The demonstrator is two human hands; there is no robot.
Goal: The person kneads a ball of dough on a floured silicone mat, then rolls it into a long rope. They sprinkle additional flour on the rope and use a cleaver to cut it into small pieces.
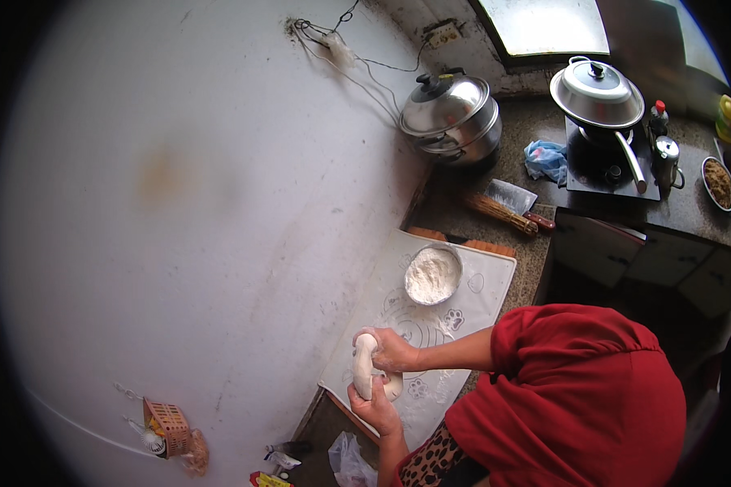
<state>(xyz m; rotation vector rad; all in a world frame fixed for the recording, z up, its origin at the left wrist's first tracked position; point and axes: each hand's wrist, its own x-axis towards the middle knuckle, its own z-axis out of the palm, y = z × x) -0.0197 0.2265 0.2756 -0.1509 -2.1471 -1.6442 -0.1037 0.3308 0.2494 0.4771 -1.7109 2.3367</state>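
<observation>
Both hands are on a pale lump of dough (363, 365), which is stretched into a thick, bent strand above a white printed silicone mat (487, 268). My right hand (390, 350), dusted with flour, curls around the end nearer the flour bowl. My left hand (376, 406) grips the opposite end, thumb on top. Part of the dough bends back between the hands, and whether it touches the mat cannot be told. Beyond my right hand stands a metal bowl of white flour (434, 275), with loose flour scattered on the mat.
A wall (250, 213) borders the counter. Past the mat lie a straw brush (499, 213) and a cleaver (512, 196). Farther off are a steamer pot (454, 119), a lidded wok (597, 94) on a cooktop (575, 173) and a bowl of brown food (719, 184). A plastic bag (350, 459) lies near my left arm.
</observation>
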